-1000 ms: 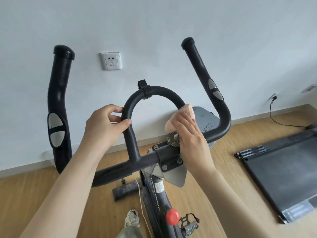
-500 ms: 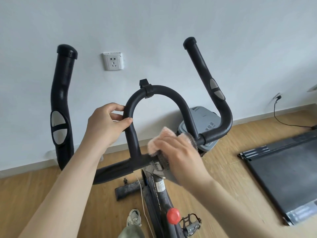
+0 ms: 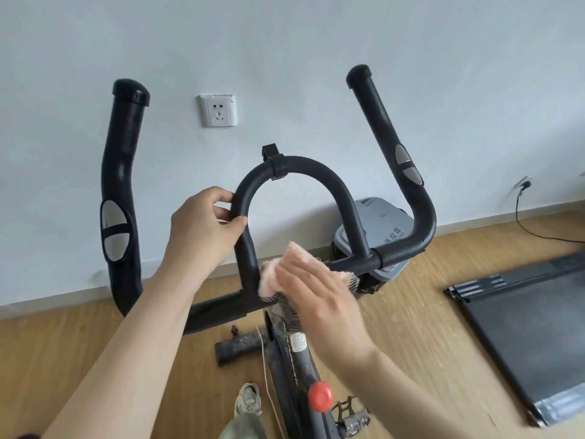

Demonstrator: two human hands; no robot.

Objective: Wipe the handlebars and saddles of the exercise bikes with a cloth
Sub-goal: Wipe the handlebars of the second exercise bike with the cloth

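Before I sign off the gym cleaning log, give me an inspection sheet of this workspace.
Surface: wood-look floor.
Job's things: black handlebars; pink cloth on the crossbar at its centre; saddle not in view.
Clutter: grey bin behind the bars, by the wall.
Hands: left hand grips the loop's left side; right hand presses the cloth with straight fingers.
Cables: black cord runs from a wall plug down to the floor at right; thin white cord hangs beside the bike frame.
Surroundings: white wall with a socket; treadmill on the right.
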